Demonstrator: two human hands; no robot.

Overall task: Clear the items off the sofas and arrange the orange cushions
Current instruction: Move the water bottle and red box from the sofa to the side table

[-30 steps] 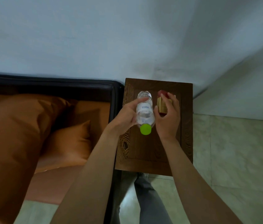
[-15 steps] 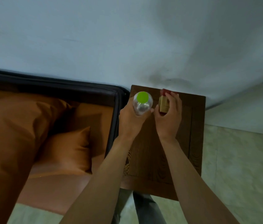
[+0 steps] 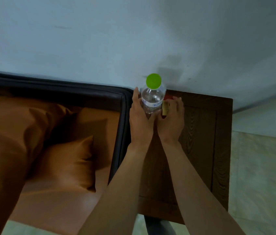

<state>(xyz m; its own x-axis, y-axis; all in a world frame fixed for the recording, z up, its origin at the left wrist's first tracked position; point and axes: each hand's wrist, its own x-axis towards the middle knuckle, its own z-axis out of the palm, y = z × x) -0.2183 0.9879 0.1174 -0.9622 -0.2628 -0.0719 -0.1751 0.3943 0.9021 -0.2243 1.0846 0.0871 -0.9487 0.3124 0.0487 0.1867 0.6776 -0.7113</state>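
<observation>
My left hand point(image 3: 139, 119) wraps water bottle point(image 3: 152, 100) upright at side table point(image 3: 218, 141) far-left corner; right hand point(image 3: 172, 122) fingers clamp small box point(image 3: 165, 108) beside it, parking sofa clutter.

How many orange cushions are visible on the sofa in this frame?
2. A large orange cushion fills the left of the sofa, cut off by the frame edge; a smaller orange cushion lies beside it, toward the armrest. More may lie out of view.
</observation>
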